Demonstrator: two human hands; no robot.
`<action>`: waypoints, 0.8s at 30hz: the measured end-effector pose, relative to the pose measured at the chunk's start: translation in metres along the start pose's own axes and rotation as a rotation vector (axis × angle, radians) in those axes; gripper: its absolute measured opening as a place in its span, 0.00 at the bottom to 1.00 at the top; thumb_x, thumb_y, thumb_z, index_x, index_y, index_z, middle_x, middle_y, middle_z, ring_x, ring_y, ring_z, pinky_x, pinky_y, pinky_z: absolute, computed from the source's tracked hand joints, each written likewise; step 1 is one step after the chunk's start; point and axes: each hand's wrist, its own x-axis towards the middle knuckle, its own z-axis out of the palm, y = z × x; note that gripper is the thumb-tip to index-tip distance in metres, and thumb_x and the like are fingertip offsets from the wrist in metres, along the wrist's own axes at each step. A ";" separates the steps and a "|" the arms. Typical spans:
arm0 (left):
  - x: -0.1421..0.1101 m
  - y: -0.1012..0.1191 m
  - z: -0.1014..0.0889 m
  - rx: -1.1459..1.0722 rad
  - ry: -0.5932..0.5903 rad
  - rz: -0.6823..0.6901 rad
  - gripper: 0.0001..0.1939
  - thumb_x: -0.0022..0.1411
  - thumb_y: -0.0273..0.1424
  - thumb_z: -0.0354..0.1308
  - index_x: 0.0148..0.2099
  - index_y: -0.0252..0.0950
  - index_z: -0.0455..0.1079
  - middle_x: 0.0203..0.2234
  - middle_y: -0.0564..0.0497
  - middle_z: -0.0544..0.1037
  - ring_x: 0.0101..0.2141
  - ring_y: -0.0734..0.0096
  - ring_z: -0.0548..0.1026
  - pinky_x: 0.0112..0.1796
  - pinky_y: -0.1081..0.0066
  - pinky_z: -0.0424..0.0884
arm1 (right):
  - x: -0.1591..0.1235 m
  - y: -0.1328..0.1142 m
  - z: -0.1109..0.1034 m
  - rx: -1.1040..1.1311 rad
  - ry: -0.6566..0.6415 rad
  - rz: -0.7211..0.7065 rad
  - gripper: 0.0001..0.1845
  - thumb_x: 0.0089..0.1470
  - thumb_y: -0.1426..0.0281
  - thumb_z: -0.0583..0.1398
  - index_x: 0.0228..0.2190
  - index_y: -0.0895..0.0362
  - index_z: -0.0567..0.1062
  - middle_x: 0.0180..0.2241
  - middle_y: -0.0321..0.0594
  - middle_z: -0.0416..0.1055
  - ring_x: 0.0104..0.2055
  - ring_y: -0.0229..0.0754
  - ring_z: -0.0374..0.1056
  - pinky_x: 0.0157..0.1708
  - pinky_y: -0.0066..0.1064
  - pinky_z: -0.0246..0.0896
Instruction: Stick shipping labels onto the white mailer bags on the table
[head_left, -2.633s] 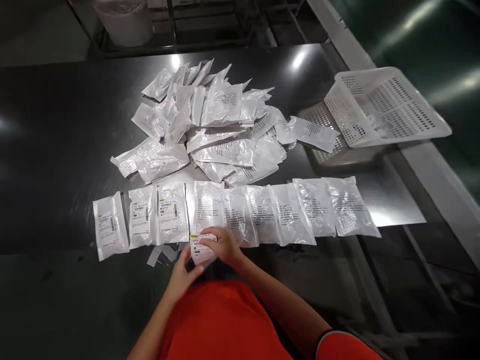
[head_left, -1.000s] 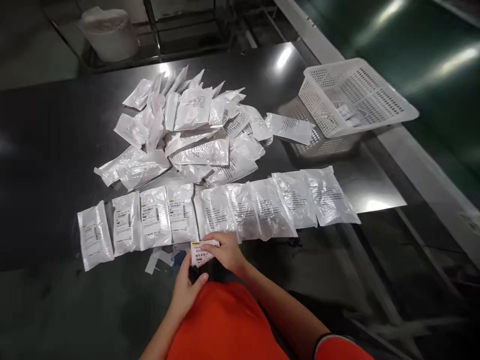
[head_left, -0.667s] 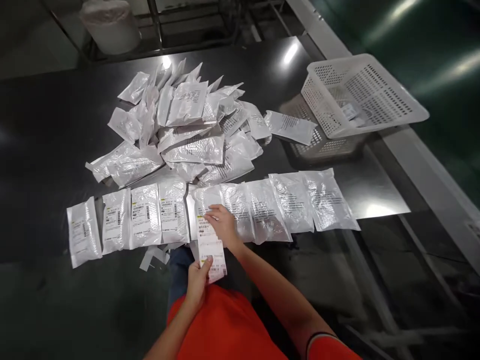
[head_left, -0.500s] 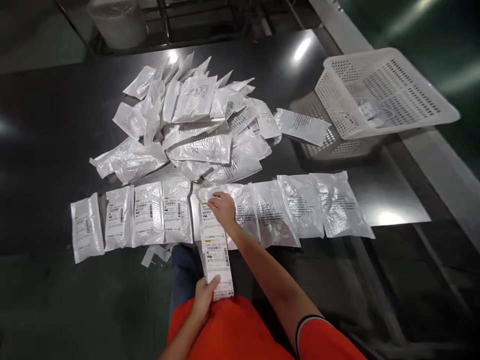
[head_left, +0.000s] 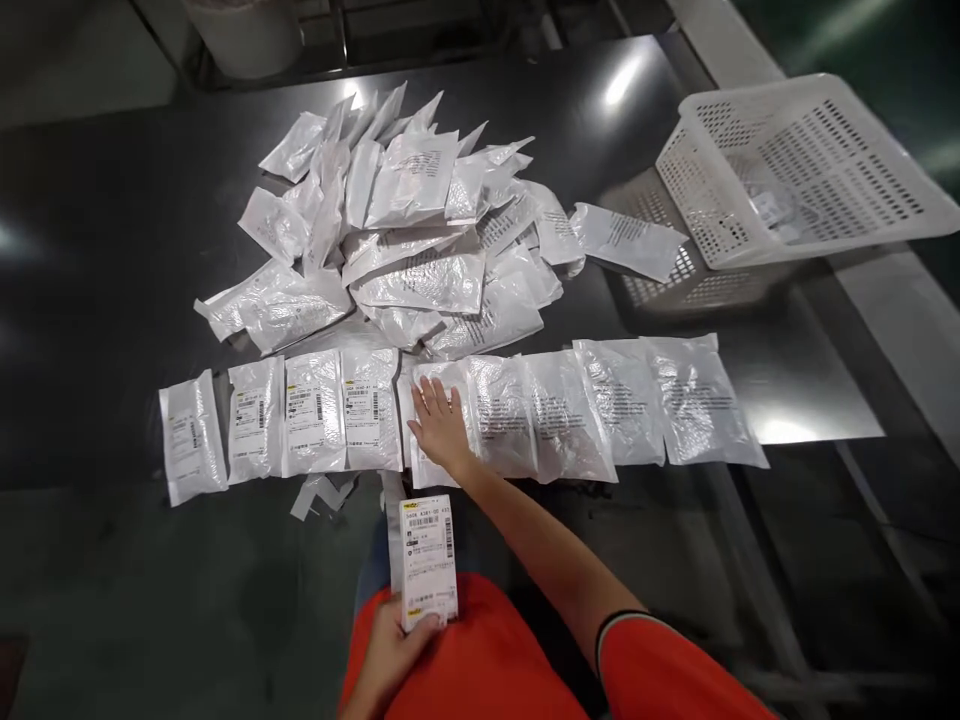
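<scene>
Against my body, my left hand (head_left: 397, 645) pinches a strip of printed shipping labels (head_left: 429, 560) between thumb and fingers; a pale backing strip (head_left: 394, 540) hangs beside it. My right hand (head_left: 439, 424) lies flat, fingers spread, on a white padded mailer (head_left: 442, 375) in the front row. The palm and fingers hide most of the label on that mailer. Left of it, several mailers carry labels, the closest being a labelled mailer (head_left: 371, 410). To the right, several mailers such as a printed mailer (head_left: 501, 420) show only printed text.
A heap of white padded mailers (head_left: 420, 280) covers the middle of the dark metal table (head_left: 97, 260). One loose mailer (head_left: 630, 240) lies right of it. A white perforated basket (head_left: 810, 170) stands at the back right. Paper scraps (head_left: 319, 495) hang below the table's front edge.
The upper label has parted from the strip and lies on the mailer under my right hand, whose fingers have spread flat. My left hand has drawn the strip down and slightly left.
</scene>
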 end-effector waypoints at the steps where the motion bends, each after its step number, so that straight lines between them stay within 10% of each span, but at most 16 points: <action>1: -0.001 0.000 -0.004 0.002 -0.001 -0.005 0.21 0.56 0.51 0.59 0.40 0.41 0.81 0.40 0.43 0.82 0.40 0.50 0.79 0.42 0.59 0.76 | -0.007 -0.003 0.001 -0.007 0.029 0.047 0.34 0.63 0.61 0.51 0.65 0.63 0.52 0.68 0.55 0.41 0.70 0.60 0.36 0.65 0.59 0.36; 6: -0.012 -0.010 -0.033 -0.016 0.132 -0.069 0.28 0.52 0.55 0.60 0.39 0.36 0.81 0.39 0.39 0.82 0.40 0.46 0.80 0.41 0.56 0.76 | -0.040 -0.015 0.008 0.010 0.051 0.059 0.33 0.62 0.61 0.52 0.65 0.56 0.53 0.68 0.53 0.42 0.70 0.58 0.35 0.64 0.58 0.39; 16: -0.045 -0.016 -0.063 -0.017 0.168 0.004 0.26 0.54 0.52 0.61 0.41 0.34 0.80 0.41 0.39 0.81 0.42 0.49 0.79 0.45 0.58 0.75 | 0.030 -0.035 -0.006 0.145 -0.034 0.115 0.34 0.62 0.57 0.51 0.63 0.63 0.58 0.68 0.55 0.44 0.70 0.61 0.37 0.65 0.61 0.33; 21: -0.030 0.011 -0.052 0.003 0.006 0.141 0.23 0.56 0.48 0.61 0.43 0.35 0.80 0.44 0.39 0.81 0.43 0.50 0.78 0.46 0.58 0.73 | -0.043 -0.047 -0.049 0.888 -0.087 0.163 0.31 0.66 0.57 0.39 0.50 0.58 0.74 0.50 0.50 0.74 0.54 0.49 0.68 0.55 0.47 0.63; 24: -0.016 0.022 -0.035 -0.061 -0.148 0.135 0.25 0.57 0.49 0.60 0.45 0.34 0.79 0.43 0.40 0.81 0.44 0.51 0.78 0.48 0.58 0.72 | -0.081 -0.048 -0.083 1.299 -0.103 0.279 0.26 0.62 0.54 0.49 0.48 0.58 0.74 0.41 0.48 0.78 0.39 0.45 0.75 0.39 0.37 0.71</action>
